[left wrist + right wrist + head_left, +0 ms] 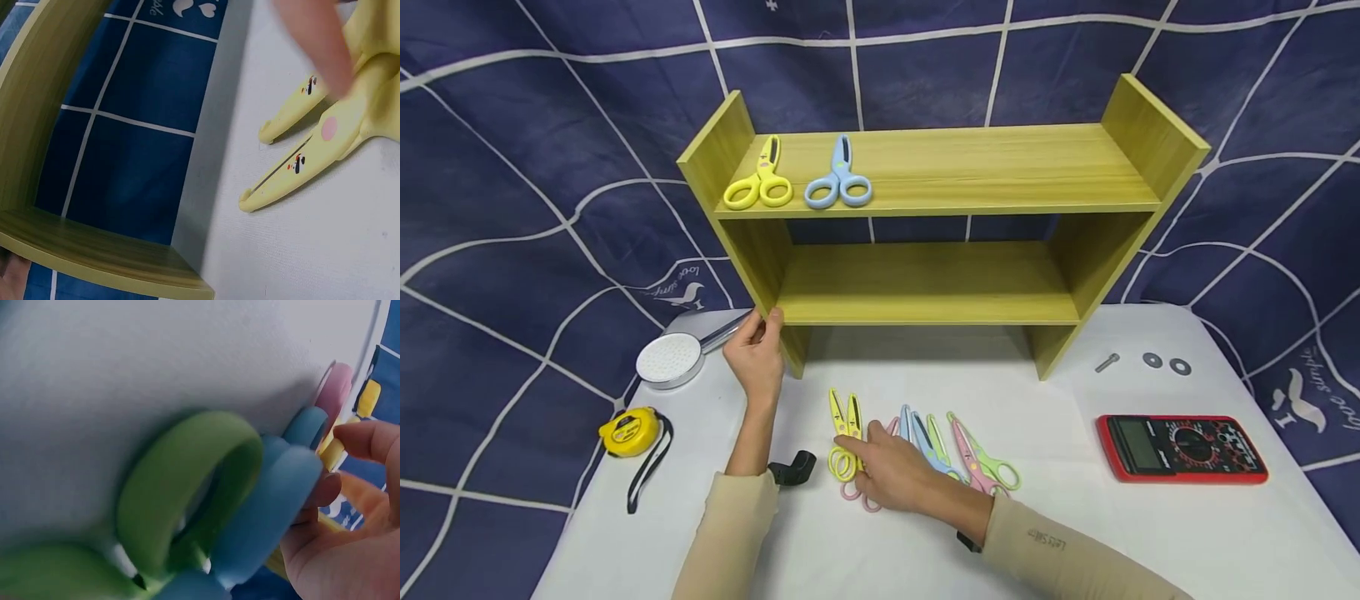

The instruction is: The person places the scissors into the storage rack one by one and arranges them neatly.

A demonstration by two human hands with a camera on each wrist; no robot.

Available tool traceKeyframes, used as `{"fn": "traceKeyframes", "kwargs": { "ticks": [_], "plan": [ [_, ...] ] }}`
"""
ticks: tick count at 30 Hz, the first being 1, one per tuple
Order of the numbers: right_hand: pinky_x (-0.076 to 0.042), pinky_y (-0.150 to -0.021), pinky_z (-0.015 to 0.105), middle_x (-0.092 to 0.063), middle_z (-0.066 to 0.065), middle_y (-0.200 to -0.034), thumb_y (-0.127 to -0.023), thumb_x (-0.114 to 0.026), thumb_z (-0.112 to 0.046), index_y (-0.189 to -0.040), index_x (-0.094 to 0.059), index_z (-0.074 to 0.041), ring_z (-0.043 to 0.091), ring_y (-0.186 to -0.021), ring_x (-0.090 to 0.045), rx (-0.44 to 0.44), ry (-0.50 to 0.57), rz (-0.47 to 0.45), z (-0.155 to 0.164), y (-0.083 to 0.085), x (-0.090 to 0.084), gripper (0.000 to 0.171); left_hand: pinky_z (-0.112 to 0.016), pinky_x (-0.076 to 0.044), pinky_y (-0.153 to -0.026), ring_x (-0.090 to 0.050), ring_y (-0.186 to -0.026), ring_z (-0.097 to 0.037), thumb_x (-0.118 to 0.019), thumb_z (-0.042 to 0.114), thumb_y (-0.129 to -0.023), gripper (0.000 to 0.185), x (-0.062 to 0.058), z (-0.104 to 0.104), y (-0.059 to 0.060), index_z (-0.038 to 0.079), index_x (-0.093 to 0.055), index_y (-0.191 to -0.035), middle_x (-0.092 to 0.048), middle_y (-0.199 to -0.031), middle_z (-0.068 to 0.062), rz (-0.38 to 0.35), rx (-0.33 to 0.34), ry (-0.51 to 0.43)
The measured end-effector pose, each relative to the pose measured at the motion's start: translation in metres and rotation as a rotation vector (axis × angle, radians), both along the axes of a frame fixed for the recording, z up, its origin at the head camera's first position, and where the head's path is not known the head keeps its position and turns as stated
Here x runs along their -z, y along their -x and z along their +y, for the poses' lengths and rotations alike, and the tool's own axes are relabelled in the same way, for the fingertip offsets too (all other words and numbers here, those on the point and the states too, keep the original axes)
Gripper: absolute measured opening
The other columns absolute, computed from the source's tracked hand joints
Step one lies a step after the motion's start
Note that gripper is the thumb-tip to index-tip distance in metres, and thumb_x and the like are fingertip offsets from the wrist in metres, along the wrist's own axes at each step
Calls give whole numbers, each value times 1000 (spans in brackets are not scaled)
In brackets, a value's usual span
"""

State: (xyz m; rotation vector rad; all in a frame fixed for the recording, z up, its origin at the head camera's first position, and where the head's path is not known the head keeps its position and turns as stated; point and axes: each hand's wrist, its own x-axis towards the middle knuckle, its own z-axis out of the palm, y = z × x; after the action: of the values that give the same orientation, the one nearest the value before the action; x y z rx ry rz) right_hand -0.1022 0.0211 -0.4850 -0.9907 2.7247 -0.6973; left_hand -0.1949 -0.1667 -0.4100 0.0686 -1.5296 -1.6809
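Note:
My left hand (756, 354) grips the lower left side panel of a two-tier wooden shelf (925, 310), thumb at its front edge. On the table in front, my right hand (891, 467) pinches at yellow scissors (842, 463); two yellow blades point toward the shelf. One finger overlaps these yellow scissors (334, 134) in the left wrist view. Pink scissors (972, 458), blue scissors (928, 442) and green scissors (1000, 468) lie in a row, partly hidden by the right hand. Another yellow pair (763, 177) and a blue pair (840, 177) lie on the top tier, at its left.
Left of the shelf are a shower head (672, 360) and a yellow tape measure (629, 432) with a black strap. At the right lie a red multimeter (1182, 450), a bolt (1107, 362) and two washers (1167, 364). A dark blue checked cloth (925, 83) hangs behind.

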Motion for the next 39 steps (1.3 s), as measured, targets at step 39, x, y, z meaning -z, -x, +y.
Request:
{"fn": "traceKeyframes", "kwargs": {
  "ticks": [39],
  "plan": [
    [-34, -46, 26, -49, 15, -96, -82, -53, -4, -122, -70, -7, 12, -58, -39, 111, 649, 730, 69, 25, -181, 43, -19, -55, -74, -66, -81, -7, -62, -11, -86, 21, 5, -2, 3, -16, -69, -104, -70, -98, -22, 25, -32, 67]
  ]
}}
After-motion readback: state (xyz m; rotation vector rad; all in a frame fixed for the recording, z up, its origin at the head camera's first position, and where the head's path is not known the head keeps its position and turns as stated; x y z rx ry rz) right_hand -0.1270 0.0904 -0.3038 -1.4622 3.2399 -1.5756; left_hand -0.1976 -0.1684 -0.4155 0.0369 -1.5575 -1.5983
